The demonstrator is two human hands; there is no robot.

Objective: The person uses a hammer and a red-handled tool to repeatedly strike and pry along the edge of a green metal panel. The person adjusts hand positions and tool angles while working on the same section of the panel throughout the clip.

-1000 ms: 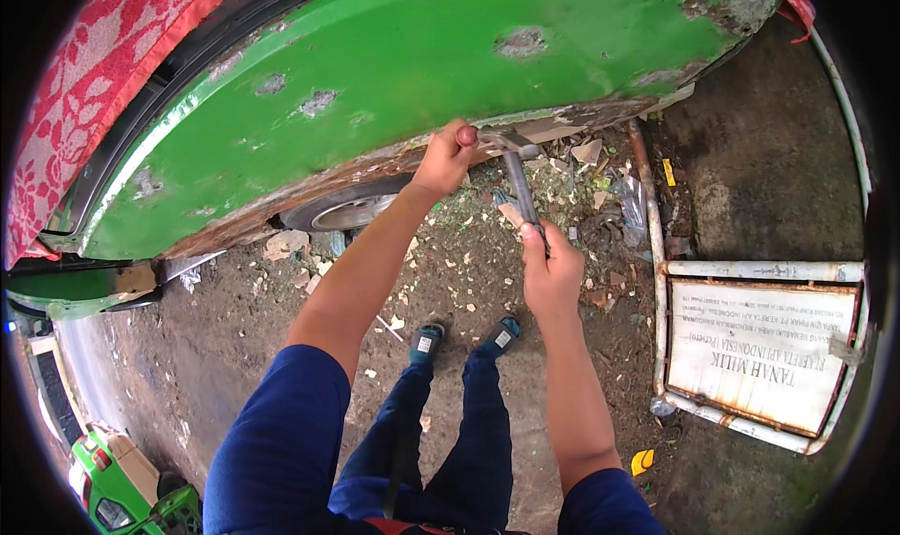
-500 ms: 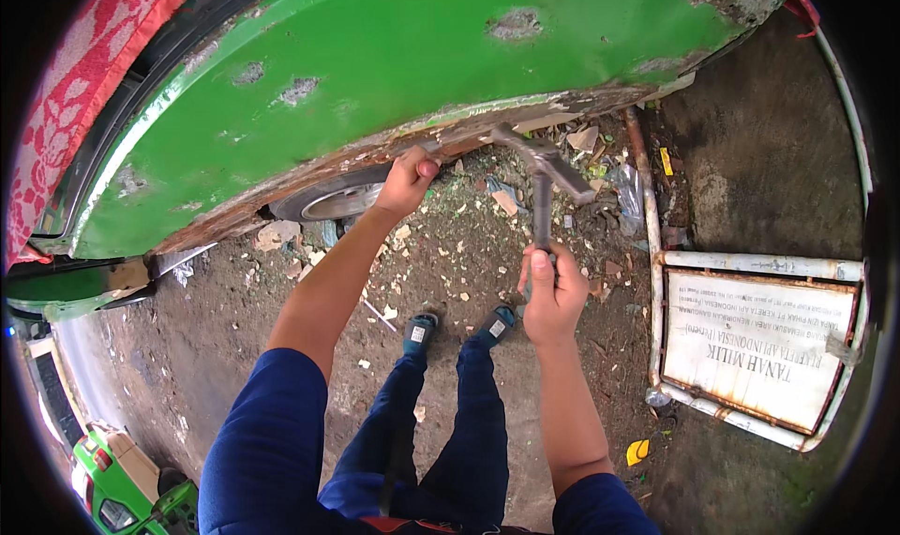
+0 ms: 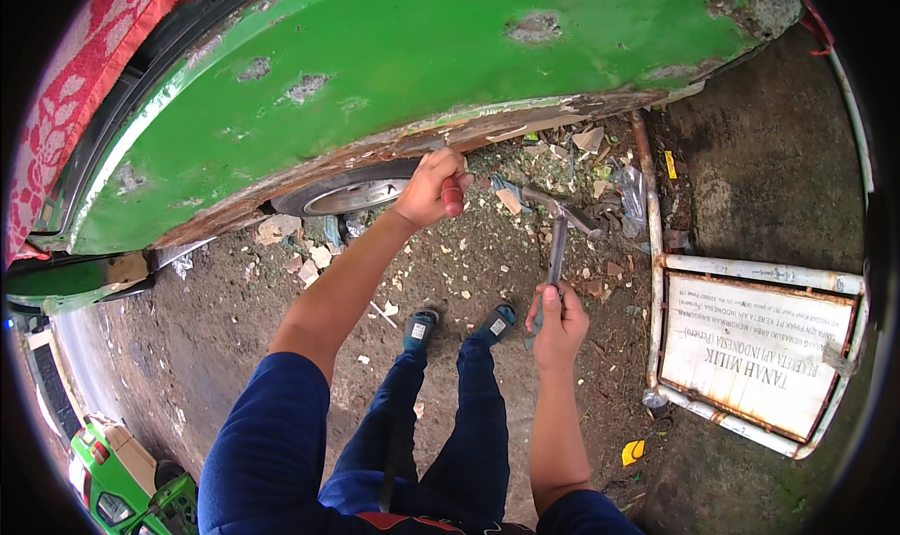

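Observation:
My left hand [image 3: 431, 186] is closed around a short red handle [image 3: 453, 197], just below the rusted, flaking sill [image 3: 497, 118] of a green car panel [image 3: 394, 38] with rough grey patches. The rest of that tool is hidden. My right hand [image 3: 555, 321] grips a metal hammer [image 3: 561, 230] near the end of its shaft. The hammer's head is raised away from my left hand, to its right, over the littered ground. A wheel [image 3: 347, 190] shows under the panel behind my left forearm.
A rusty white pipe frame with a signboard [image 3: 750, 352] lies at the right. Paint flakes and debris [image 3: 469, 254] litter the ground around my sandalled feet. Red patterned cloth [image 3: 75, 94] drapes at upper left. Another green vehicle [image 3: 112, 469] is at lower left.
My left hand has dropped from the sill, swung left, then shifted back rightward with the red handle showing more. My right hand has lowered, drawing the hammer down and right, away from my left hand.

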